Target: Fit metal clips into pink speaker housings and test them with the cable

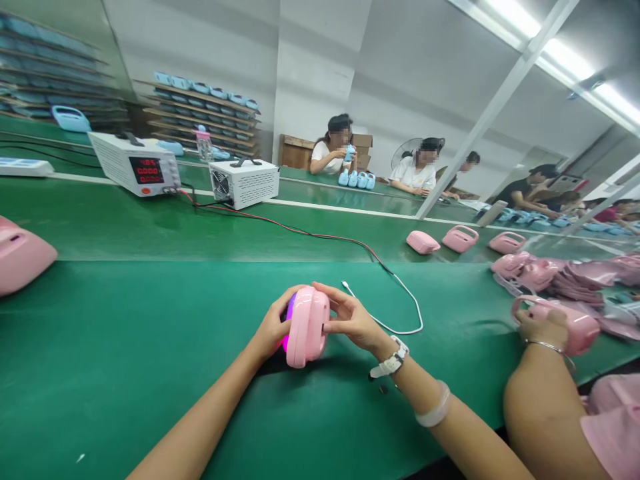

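Observation:
Both my hands hold a pink handheld device (307, 327) upright on the green table (125, 347). A purple-pink light glows on its left face. My left hand (273, 327) wraps around that lit side. My right hand (350, 319) grips the right side with a fingertip pressed on it; a white watch and a pale bangle sit on that wrist. A white cable (400, 313) lies loose just beyond my right hand, its plug end near the device.
A co-worker's hand (547, 327) at the right grips another pink device (575, 327). More pink devices (460, 238) and pink bags lie at the right. Two white power supplies (137, 163) (245, 181) stand at the back left. People sit at the far bench.

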### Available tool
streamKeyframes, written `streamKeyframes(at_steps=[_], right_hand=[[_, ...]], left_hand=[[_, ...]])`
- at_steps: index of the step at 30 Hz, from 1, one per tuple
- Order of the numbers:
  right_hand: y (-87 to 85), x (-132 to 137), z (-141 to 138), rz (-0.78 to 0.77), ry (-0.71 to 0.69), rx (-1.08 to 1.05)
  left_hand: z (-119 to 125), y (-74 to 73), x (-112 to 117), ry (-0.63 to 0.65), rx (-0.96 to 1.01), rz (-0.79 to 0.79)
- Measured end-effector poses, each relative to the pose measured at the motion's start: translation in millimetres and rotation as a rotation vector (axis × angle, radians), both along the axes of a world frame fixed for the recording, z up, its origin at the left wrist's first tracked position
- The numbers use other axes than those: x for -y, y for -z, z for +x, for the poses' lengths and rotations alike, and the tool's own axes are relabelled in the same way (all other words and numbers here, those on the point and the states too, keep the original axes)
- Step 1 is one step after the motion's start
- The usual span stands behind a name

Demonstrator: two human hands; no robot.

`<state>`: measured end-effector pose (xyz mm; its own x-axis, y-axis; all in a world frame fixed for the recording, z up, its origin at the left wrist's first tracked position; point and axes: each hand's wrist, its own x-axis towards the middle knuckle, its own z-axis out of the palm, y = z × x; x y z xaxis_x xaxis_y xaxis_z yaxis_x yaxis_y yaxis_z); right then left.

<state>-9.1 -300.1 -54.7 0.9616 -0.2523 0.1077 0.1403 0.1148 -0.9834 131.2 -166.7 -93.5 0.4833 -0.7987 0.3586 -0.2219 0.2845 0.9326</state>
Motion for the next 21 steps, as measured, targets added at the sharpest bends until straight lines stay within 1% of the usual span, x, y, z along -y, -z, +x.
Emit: streamKeyframes(at_steps=[1, 2, 4, 6, 9, 11, 13, 15, 18, 21], right_hand=[[-0.6, -1.6, -3.2, -0.011, 0.049, 0.014], [-1.2, -4.5, -6.7, -0.039, 0.131, 0.036], [-2.2, -13.1, -12.8, -0.13, 0.318, 0.069], [-3.4, -23.2, -15.8, -0.214, 0.438, 0.051], [-6.9, -34.6, -14.1, -0.274, 0.482, -0.015], [-10.8, -36.3, -12.6, -0.3, 0.5, -0.051], [-15.4, -32.4, -15.1, -0.308, 0.523, -0.074], [-19.7, -23.1, -23.8, -0.295, 0.568, -0.078], [-23.1, -2.4, -47.3, -0.271, 0.68, -0.083], [-22.4, 17.5, -75.3, -0.253, 0.777, -0.126]], left_hand=[[0.1, -0.5, -0.2, -0.021, 0.006, -0.006], [-0.1, -1.1, -0.6, -0.044, 0.013, -0.012], [-1.3, -2.9, -2.0, -0.09, 0.023, -0.02], [-3.8, -5.7, -4.2, -0.12, 0.034, -0.014], [-8.2, -10.5, -7.6, -0.135, 0.055, 0.007], [-9.8, -12.6, -8.8, -0.135, 0.069, 0.018], [-9.4, -13.3, -8.6, -0.141, 0.079, 0.02], [-7.2, -12.9, -7.1, -0.155, 0.077, 0.018], [-2.4, -11.8, -4.1, -0.17, 0.054, 0.027], [1.2, -11.6, -2.1, -0.167, 0.034, 0.038]])
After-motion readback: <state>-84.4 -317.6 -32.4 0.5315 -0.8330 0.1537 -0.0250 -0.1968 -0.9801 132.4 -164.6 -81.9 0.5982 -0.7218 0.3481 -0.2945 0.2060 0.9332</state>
